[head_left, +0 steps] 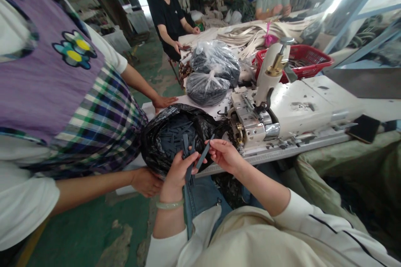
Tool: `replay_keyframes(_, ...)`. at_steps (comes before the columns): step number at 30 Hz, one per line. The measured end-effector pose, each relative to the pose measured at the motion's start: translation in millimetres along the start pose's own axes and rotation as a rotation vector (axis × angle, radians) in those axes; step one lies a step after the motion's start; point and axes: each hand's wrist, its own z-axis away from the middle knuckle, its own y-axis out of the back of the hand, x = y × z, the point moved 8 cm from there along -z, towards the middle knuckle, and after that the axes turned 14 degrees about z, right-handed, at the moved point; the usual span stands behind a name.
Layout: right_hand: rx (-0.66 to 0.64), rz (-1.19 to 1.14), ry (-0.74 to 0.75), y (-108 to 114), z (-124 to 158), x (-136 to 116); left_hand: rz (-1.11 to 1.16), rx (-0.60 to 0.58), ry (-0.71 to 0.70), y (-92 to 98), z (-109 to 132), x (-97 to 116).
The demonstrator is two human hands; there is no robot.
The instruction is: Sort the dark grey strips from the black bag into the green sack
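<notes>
My left hand [179, 173], with a pale green bangle on its wrist, grips dark grey strips [189, 166] just in front of an open black plastic bag [175, 139]. The bag is full of similar strips. My right hand [224, 155] pinches one dark strip [204, 153] by its end, above the bag's right edge. A co-worker's hand [145, 182] rests against the bag's near side. Their other hand [164, 102] lies on the white table [203, 106] beyond it.
A white industrial sewing machine [260, 112] stands right of the bag, and a black phone [364, 128] lies at its far right. Behind are clear bags of dark pieces [214, 64], a red basket [300, 60], beige straps [250, 35], and several seated co-workers.
</notes>
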Motion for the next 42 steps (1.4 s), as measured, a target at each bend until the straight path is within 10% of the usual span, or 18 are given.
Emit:
replay_keyframes(4, -0.097, 0.016, 0.007, -8, 3, -1, -0.016, -0.158, 0.069, -14.7, 4, -5)
replay_keyframes(12, -0.216, 0.010, 0.019, -19, 13, 0, -0.201, 0.054, -0.186, -6.8, 1, 8)
replay_keyframes(27, -0.178, 0.057, 0.056, 0, 27, -10, -0.023, 0.054, -0.233, -8.9, 4, 17)
replay_keyframes(37, 0.524, 0.437, 0.216, 121, 76, -105, 0.051, 0.049, -0.188, -9.9, -4, 15)
replay_keyframes(42, 0.645, 0.435, 0.164, 145, 74, -117, 0.050, 0.031, -0.168, -17.5, -6, 7)
